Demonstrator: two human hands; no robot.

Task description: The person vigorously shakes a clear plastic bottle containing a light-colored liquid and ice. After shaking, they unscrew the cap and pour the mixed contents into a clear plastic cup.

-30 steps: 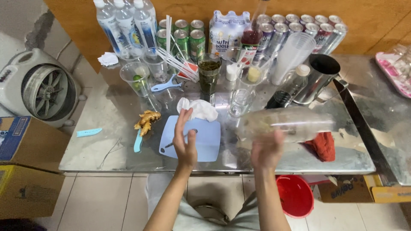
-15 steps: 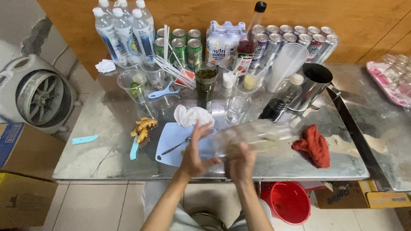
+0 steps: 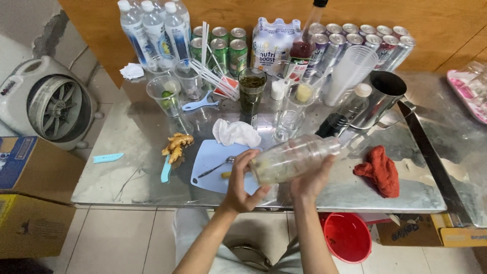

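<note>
I hold a clear plastic shaker (image 3: 297, 157) sideways above the front of a steel table (image 3: 127, 152). My left hand (image 3: 242, 178) grips its wider end, and my right hand (image 3: 310, 180) supports it from below near the middle. Pale liquid and bits show inside it. Under my left hand lies a light blue cutting board (image 3: 213, 161) with a spoon (image 3: 217, 166) and a small yellow piece on it. A white cloth (image 3: 236, 133) sits at the board's far edge.
Ginger pieces (image 3: 176, 144) and a blue peeler lie left of the board, a red rag (image 3: 380, 170) lies right. Glasses, cups, cans, water bottles and a steel jug (image 3: 383, 96) crowd the back. A fan (image 3: 53, 104) and boxes stand left, a red bucket (image 3: 347, 236) below.
The shaker has swung from the right toward the middle and tilted. Both hands have come closer together around it. The view has shifted slightly.
</note>
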